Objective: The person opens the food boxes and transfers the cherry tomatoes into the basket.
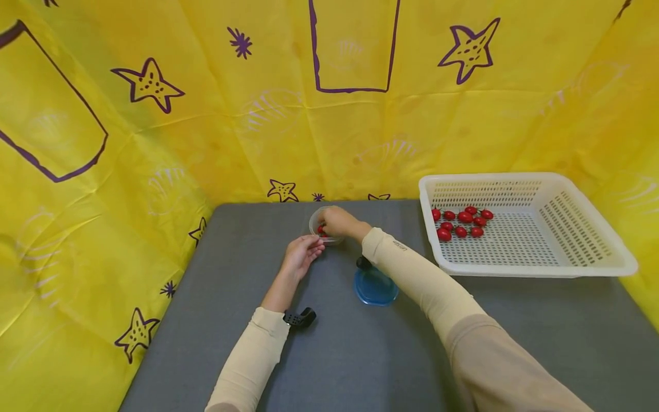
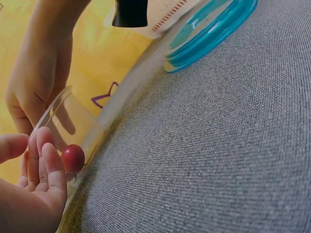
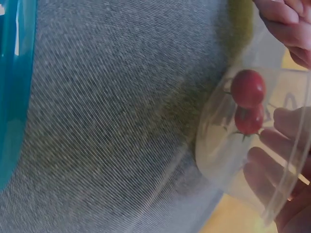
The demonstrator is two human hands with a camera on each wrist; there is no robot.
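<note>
At the far edge of the table stands a clear round plastic container (image 1: 312, 220). My left hand (image 1: 301, 254) is at its near-left rim, thumb and fingertips pinching the edge. My right hand (image 1: 337, 222) reaches over the rim, with its fingers (image 3: 272, 145) down inside, slightly spread and touching or close to the cherry tomatoes. Two cherry tomatoes (image 3: 248, 89) with green stems show through the wall in the right wrist view. One cherry tomato (image 2: 73, 158) appears behind my left fingertips in the left wrist view.
A blue round lid (image 1: 376, 288) lies on the grey table (image 1: 340, 355) below my right forearm. A white perforated basket (image 1: 587, 266) stands at the right, with several cherry tomatoes (image 1: 465, 217) in its left part. Yellow patterned cloth (image 1: 350, 137) hangs behind and at the sides.
</note>
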